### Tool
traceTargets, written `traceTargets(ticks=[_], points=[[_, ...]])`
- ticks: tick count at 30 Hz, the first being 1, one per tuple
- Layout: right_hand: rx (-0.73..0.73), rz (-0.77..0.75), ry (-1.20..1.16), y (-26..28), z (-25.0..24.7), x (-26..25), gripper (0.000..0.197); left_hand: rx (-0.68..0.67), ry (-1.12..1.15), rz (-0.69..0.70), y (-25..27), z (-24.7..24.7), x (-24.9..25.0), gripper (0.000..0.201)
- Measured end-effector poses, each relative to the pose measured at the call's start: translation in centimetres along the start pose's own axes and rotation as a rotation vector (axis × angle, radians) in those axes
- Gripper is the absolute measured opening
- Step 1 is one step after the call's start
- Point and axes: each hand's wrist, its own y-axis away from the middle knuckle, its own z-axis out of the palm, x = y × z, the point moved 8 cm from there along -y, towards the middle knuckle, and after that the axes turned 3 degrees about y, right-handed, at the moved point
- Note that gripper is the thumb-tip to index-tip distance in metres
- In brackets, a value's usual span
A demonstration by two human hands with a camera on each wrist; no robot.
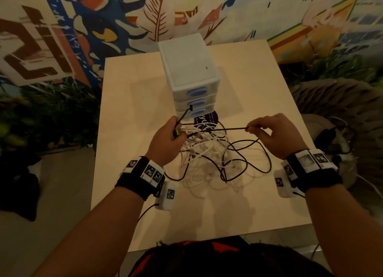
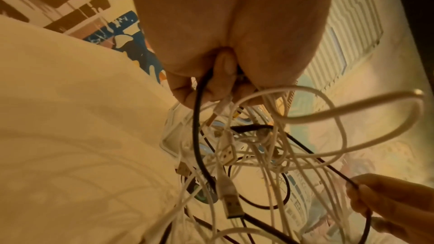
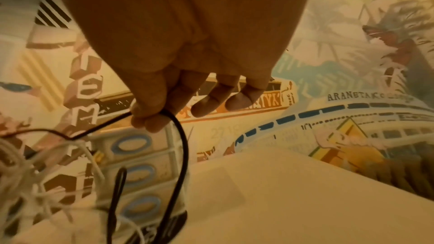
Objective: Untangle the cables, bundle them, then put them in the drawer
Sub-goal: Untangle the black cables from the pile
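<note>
A tangle of white cables (image 1: 204, 150) and a thin black cable (image 1: 230, 129) hangs and lies on the table's middle. My left hand (image 1: 167, 139) grips a bunch of the white and black cables, one black plug end sticking up past my fist. In the left wrist view the white cables (image 2: 265, 147) dangle below my left hand (image 2: 211, 84), a USB plug (image 2: 231, 205) among them. My right hand (image 1: 271, 131) pinches the black cable between thumb and forefinger and holds it taut to the right. The right wrist view shows that black cable (image 3: 182, 142) looping under my right hand (image 3: 152, 116). The white three-drawer unit (image 1: 190, 75) stands behind, drawers shut.
The pale square table (image 1: 128, 131) stands against a painted mural wall. A dark round tag (image 1: 206, 119) lies at the foot of the drawer unit. Plants and dark objects sit on the floor to the left; more cables and a woven thing lie to the right.
</note>
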Motion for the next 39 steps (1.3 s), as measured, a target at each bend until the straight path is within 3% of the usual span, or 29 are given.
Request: traceTargets(ticks=[5,8,9,13,17,21,24,27,31,34,39], points=[[-0.178,0.116,-0.008,1.6,3.1,1.4,0.018,-0.099,-0.04,0.031,-0.1,1.4,1.5,0.013],[-0.1,0.05,-0.08,0.7,1.8,-0.9,0.044,-0.116,-0.064,0.035,-0.2,2.0,1.7,0.026],[-0.064,-0.006,-0.113,0.3,1.1,-2.5,0.044,-0.109,-0.068,0.039,-0.2,2.1,1.8,0.031],[-0.174,-0.183,-0.04,-1.2,3.1,-8.9,0.026,-0.074,-0.016,0.054,-0.1,2.3,2.4,0.036],[-0.277,-0.177,0.04,-2.0,5.3,-8.9,0.017,-0.052,0.003,0.053,0.1,1.9,2.7,0.031],[-0.179,-0.291,-0.037,-1.8,4.5,-10.1,0.012,-0.096,-0.163,0.054,-0.1,2.1,1.4,0.021],[0.06,-0.191,-0.073,-2.8,1.2,-8.6,0.01,-0.124,-0.33,0.027,0.3,2.3,-0.4,0.019],[0.217,-0.095,-0.142,-3.6,-2.8,-6.3,0.011,-0.099,-0.28,-0.016,0.8,1.3,-2.0,0.02],[0.079,0.039,-0.261,-3.6,-3.1,-4.5,0.012,-0.104,-0.208,-0.021,0.7,1.3,-1.6,0.029],[0.02,0.063,-0.259,-2.9,-1.9,-3.9,0.011,-0.164,-0.309,-0.045,0.7,1.5,-0.4,0.047],[0.127,0.159,-0.313,-1.8,-1.3,-2.0,0.01,-0.089,-0.425,-0.033,0.8,0.3,0.5,0.055]])
